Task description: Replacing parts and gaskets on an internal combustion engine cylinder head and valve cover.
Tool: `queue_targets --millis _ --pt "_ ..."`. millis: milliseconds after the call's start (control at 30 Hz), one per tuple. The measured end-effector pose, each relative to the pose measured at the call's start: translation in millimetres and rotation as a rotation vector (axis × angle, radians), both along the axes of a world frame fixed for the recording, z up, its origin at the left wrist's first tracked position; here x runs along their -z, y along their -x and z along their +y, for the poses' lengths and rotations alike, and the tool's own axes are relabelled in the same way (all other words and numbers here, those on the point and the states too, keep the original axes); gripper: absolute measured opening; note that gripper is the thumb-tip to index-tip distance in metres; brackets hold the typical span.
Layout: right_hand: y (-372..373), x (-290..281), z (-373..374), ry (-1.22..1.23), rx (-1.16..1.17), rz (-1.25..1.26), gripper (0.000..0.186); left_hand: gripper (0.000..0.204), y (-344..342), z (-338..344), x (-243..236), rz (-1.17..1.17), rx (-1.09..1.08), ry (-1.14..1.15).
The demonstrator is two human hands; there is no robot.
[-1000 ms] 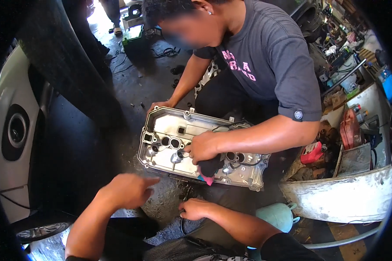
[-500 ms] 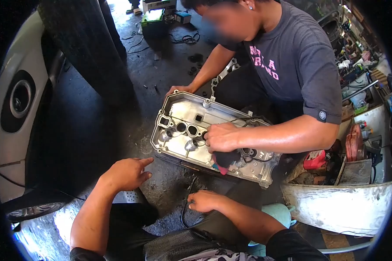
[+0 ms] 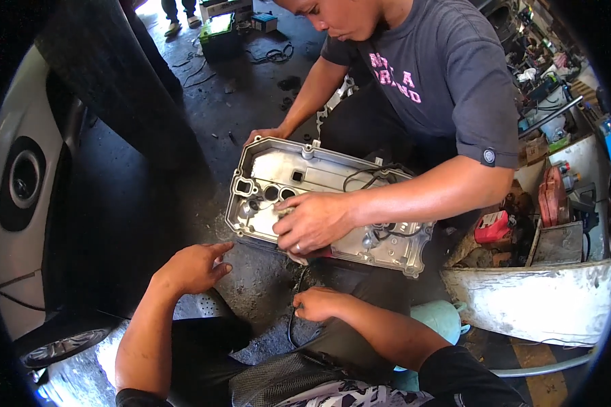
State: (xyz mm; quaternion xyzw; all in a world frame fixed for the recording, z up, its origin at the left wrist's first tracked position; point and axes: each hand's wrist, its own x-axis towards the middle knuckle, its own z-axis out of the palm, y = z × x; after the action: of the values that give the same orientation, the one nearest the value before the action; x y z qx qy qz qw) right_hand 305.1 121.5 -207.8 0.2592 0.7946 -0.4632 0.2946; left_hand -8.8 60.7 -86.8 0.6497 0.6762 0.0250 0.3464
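Note:
A co-worker opposite me holds a metal engine valve cover [image 3: 404, 254], its hollow inside facing up. One co-worker hand [image 3: 268, 133] grips its far left corner. The other co-worker hand [image 3: 316, 220] presses into it with a cloth mostly hidden beneath. My left hand [image 3: 191, 268] hovers near the cover's near left corner, empty, with thumb and forefinger apart. Below the cover's near edge, my right hand [image 3: 319, 303] is closed, its fingertips pinching a thin black cord [image 3: 291, 334] that hangs in a loop.
On the left stands a silver car part with a round lamp [image 3: 26, 175], beside a dark post [image 3: 108, 81]. A white bin of parts [image 3: 536, 305] is at the right, near a pale green container [image 3: 436, 319]. Boxes and a coiled cable [image 3: 271, 54] lie at the back.
The co-worker's wiping hand has moved left and nearer across the cover. My view has shifted slightly; my two hands keep nearly the same poses.

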Motion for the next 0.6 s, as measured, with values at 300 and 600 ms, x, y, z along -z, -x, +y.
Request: queue_targets --millis 300,600 --pt "3 -5 1 0.017 -0.025 -0.044 0.045 0.055 0 1 -2 0.017 0.002 0.028" --pt "-3 5 -1 -0.002 0.021 -0.027 0.034 0.055 -2 2 -2 0.003 0.003 0.014"
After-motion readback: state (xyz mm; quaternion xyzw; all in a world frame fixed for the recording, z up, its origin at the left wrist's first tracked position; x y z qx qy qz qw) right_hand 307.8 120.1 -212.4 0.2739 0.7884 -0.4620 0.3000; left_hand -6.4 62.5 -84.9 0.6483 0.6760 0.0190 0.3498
